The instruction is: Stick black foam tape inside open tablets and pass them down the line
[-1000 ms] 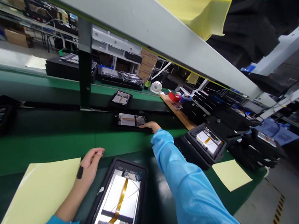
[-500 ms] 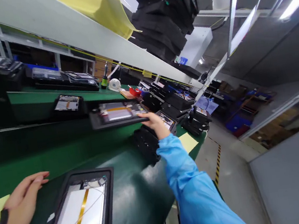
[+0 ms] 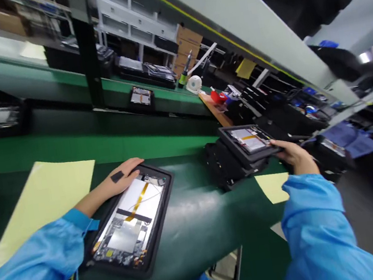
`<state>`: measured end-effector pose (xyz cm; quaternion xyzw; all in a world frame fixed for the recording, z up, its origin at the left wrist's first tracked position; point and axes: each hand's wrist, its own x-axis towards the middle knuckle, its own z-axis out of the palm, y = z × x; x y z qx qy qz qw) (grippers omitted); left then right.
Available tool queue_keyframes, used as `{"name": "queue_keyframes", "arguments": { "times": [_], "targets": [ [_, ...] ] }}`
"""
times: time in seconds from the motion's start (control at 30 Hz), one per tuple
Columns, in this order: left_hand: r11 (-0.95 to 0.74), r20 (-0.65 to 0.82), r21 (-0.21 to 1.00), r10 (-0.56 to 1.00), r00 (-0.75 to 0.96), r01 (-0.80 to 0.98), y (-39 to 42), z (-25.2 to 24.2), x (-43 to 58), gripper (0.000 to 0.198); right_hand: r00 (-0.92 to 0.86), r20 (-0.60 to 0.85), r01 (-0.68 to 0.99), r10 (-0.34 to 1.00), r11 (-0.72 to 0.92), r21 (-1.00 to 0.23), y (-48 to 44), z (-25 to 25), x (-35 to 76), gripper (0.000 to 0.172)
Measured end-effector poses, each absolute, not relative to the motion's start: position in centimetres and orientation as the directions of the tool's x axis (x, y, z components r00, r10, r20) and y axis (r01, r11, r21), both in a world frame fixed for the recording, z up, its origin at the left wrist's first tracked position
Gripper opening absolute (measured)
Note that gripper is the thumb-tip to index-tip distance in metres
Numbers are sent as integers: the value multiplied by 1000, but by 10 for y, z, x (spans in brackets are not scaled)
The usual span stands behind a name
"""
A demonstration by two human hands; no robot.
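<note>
My left hand point(image 3: 126, 175) is at the upper left edge of an opened tablet point(image 3: 129, 225) in a black foam frame, its thumb over the rim. The tablet lies on the green mat, showing a white battery, an orange ribbon cable and a circuit board. In my right hand point(image 3: 294, 155) is the near right end of a second opened tablet point(image 3: 250, 140), also in a black frame. That one sits on or just above a stack of black frames point(image 3: 221, 172); I cannot tell whether it bears its own weight.
Yellow paper sheets point(image 3: 50, 181) lie at the left, with another yellow sheet point(image 3: 274, 187) by my right sleeve. On the back ledge are a small tablet point(image 3: 141, 96), a white fan point(image 3: 194, 84) and a screwdriver point(image 3: 186, 70). A white shelf beam point(image 3: 241, 15) crosses overhead.
My right hand has brought its tablet from over the back of the bench to the black stack. My left hand has moved from beside the near tablet onto its edge. The view has turned.
</note>
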<state>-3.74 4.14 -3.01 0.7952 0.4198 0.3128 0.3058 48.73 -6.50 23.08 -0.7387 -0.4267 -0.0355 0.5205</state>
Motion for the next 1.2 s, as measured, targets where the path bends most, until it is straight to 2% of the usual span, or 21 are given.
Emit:
{"name": "queue_keyframes", "arguments": {
  "times": [0.07,0.17,0.2,0.27,0.3,0.33,0.37,0.4,0.47,0.57,0.7,0.83,0.97,1.2],
  "targets": [
    [-511,240,676,834,497,531,36,-22,-42,59,681,497,661,538,-159,-733,-61,231,490,29],
    [-567,231,551,809,540,612,24,-7,-48,50,649,599,709,469,-88,-700,-63,223,457,17],
    [-580,228,506,803,550,638,18,-1,-49,48,569,657,748,494,22,-664,-65,216,433,17],
    [-607,223,417,789,572,676,4,13,-47,44,434,651,746,622,157,-647,-72,194,367,22],
    [-622,220,378,779,587,685,-4,22,-45,42,316,611,734,726,221,-642,-75,181,328,22],
    [-638,218,347,768,602,687,-12,32,-42,40,94,508,688,856,313,-654,-78,167,289,23],
    [-655,214,312,754,621,688,-21,43,-40,39,-107,391,610,914,371,-700,-81,155,251,25],
    [-670,206,271,741,639,691,-31,55,-37,37,-237,293,516,926,376,-770,-84,144,218,26],
    [-684,167,154,729,664,713,-50,79,-33,30,-347,159,341,924,282,-897,-89,127,167,24],
    [-622,58,21,782,621,782,-72,108,-32,18,-365,-16,147,931,40,-988,-98,113,135,31],
    [-501,-42,20,864,502,865,-85,118,-33,16,-360,-139,36,923,-136,-990,-114,98,130,40],
    [-484,-43,58,873,487,873,-90,110,-32,21,-313,-142,-56,939,-168,-984,-122,84,124,37],
    [-490,-44,61,869,493,869,-96,103,-32,18,-296,-128,-107,947,-166,-980,-127,80,120,37],
    [-478,18,80,878,478,875,-99,86,-34,30,-300,-202,-170,932,-261,-950,-139,80,119,37]
  ]
}}
